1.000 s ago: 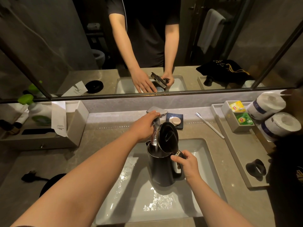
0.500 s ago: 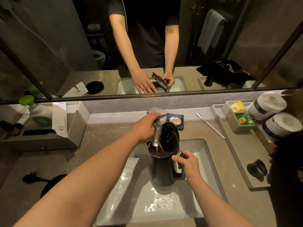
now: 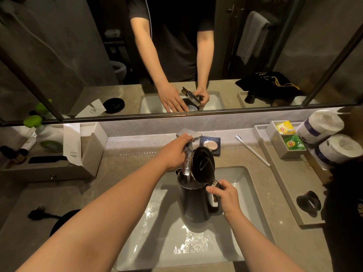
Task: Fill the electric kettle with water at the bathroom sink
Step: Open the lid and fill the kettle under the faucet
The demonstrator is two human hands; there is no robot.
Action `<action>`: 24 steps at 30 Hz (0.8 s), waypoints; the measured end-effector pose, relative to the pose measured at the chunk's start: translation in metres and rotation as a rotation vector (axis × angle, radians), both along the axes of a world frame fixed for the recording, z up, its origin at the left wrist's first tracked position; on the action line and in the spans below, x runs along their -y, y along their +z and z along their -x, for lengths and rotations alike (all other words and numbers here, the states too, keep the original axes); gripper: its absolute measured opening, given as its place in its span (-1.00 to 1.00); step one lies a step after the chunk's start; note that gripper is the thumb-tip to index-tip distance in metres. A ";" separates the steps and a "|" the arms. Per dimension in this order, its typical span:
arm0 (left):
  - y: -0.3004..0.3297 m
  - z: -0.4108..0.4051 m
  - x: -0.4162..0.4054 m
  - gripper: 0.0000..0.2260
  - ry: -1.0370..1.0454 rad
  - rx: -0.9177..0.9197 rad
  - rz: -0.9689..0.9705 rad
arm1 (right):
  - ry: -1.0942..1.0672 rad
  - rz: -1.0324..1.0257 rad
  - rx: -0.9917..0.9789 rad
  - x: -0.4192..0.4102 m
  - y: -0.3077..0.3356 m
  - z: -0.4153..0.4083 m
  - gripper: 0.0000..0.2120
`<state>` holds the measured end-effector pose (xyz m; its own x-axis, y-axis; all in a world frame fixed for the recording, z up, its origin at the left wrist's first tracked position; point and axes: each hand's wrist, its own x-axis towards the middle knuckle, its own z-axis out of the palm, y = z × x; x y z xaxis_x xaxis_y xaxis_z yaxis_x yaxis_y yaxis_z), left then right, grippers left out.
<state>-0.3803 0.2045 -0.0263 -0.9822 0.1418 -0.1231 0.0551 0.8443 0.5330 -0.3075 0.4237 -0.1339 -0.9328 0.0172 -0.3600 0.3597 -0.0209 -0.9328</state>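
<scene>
Left hand [image 3: 172,152] reaches forward; right hand [image 3: 225,197] grips.

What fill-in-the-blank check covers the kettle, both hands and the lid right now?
1. The kettle stands in the ____.
2. Its lid is ____.
3. The left hand rests on the ____.
4. The right hand holds the kettle's ____.

Missing words: sink; open; faucet; handle

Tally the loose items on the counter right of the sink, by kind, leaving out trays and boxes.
Toilet paper rolls: 2
Tea bag packets: 2, one yellow, one green
Toothbrush: 1
Black ring-shaped object: 1
Total: 6
</scene>
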 end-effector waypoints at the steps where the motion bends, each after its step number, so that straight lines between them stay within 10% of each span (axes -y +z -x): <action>1: 0.000 0.000 0.000 -0.49 -0.001 0.000 -0.002 | -0.001 0.003 0.001 0.000 0.000 0.000 -0.63; 24: -0.001 -0.003 0.000 -0.53 0.025 -0.028 -0.002 | 0.004 -0.033 0.001 -0.002 0.003 0.000 -0.67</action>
<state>-0.3772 0.2043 -0.0269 -0.9885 0.1172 -0.0952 0.0487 0.8443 0.5336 -0.3074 0.4259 -0.1308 -0.9324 0.0252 -0.3606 0.3610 0.0115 -0.9325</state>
